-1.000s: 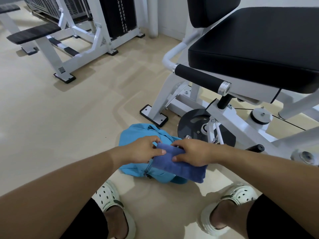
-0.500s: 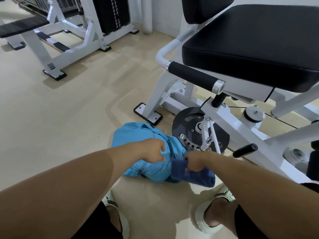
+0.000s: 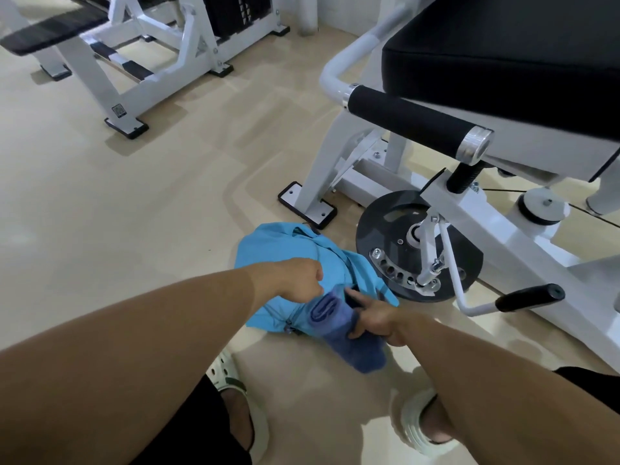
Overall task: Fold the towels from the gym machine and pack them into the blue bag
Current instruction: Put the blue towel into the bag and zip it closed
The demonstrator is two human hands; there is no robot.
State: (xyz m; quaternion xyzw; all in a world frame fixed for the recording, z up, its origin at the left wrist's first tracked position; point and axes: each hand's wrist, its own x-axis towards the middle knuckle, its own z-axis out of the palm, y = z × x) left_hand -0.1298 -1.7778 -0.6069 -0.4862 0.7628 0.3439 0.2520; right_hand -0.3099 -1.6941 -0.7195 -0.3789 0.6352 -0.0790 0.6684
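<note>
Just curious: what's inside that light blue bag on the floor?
One end of a folded dark blue towel goes into the blue bag, guided by the right hand. The bag's fabric hides anything deeper inside.

Gym: weight machine w/ padded seat, bench.

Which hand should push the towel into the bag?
Probably the right hand: it already grips the folded dark blue towel at the opening of the light blue bag. The left hand grips the bag's edge, holding it open.
</note>
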